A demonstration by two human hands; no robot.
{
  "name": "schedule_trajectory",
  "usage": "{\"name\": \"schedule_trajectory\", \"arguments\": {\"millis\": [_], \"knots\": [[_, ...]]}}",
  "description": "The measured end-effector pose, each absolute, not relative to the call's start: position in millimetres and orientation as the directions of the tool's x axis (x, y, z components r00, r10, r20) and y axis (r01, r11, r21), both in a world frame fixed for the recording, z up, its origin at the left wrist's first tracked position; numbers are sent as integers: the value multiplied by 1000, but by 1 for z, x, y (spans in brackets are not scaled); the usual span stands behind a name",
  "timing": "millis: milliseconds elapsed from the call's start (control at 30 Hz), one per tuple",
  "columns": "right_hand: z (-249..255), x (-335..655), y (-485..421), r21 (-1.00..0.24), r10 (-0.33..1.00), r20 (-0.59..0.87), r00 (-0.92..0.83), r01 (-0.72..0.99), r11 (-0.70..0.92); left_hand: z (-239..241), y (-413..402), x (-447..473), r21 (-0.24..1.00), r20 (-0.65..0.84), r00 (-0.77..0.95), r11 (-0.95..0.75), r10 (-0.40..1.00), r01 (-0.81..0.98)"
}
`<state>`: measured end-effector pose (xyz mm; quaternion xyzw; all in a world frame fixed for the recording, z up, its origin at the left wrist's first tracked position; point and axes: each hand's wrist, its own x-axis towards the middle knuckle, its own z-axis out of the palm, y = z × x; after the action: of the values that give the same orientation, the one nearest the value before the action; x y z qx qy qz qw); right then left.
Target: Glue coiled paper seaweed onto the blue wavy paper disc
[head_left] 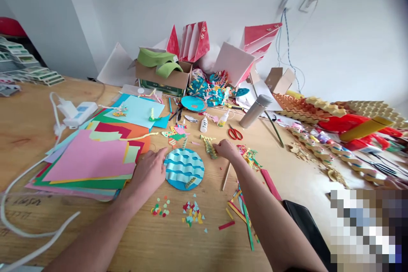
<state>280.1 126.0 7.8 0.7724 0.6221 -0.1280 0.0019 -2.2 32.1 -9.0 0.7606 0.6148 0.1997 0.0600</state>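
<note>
A round blue paper disc [184,182] lies on the table, with wavy light-blue paper bands across it and a small twisted olive paper piece at its lower right. My left hand [152,166] rests at the disc's left edge, its fingers stretched and touching the rim. To the right of the disc, my right hand [227,150] is closed, thumb and fingers pinched at a cluster of yellow-green folded paper strips [208,146]. Just above the disc are patterned paper fish [178,129]. A thin wooden stick [226,176] lies below my right hand.
Stacked coloured paper [92,157] lies left, near a white power strip [81,114]. Red-handled scissors [235,133], a glue bottle [204,125] and a silver flask [256,111] stand or lie beyond. Paper confetti [193,211], paper strips [245,212] and a black phone-like slab [306,229] are nearer.
</note>
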Motion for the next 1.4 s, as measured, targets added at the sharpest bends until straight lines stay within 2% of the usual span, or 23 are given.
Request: {"name": "schedule_trajectory", "arguments": {"millis": [567, 867, 1000, 1200, 1233, 1300, 1367, 1400], "knots": [[13, 272, 134, -141, 961, -228, 154, 972, -189, -7, 31, -1, 348, 185, 165, -222, 969, 911], [15, 274, 133, -165, 959, -224, 171, 964, -210, -7, 32, -2, 348, 211, 169, -236, 963, 907], [22, 284, 125, -211, 967, -161, 196, 951, -228, -8, 34, -3, 357, 215, 156, -226, 964, 906], [36, 298, 106, -302, 966, -8, 257, 921, -248, -10, 35, -5, 358, 302, 150, -258, 941, 897], [38, 298, 102, -346, 961, 17, 276, 903, -253, -10, 35, -5, 359, 326, 146, -265, 934, 895], [41, 293, 94, -544, 949, 53, 310, 806, -232, -9, 34, -5, 369, 391, 133, -287, 911, 884], [46, 281, 85, -812, 954, 43, 296, 567, -139, -8, 34, -5, 398, 483, 117, -336, 868, 854], [49, 273, 80, -904, 970, 26, 241, 421, -80, -8, 34, -5, 419, 532, 110, -374, 840, 827]]}}
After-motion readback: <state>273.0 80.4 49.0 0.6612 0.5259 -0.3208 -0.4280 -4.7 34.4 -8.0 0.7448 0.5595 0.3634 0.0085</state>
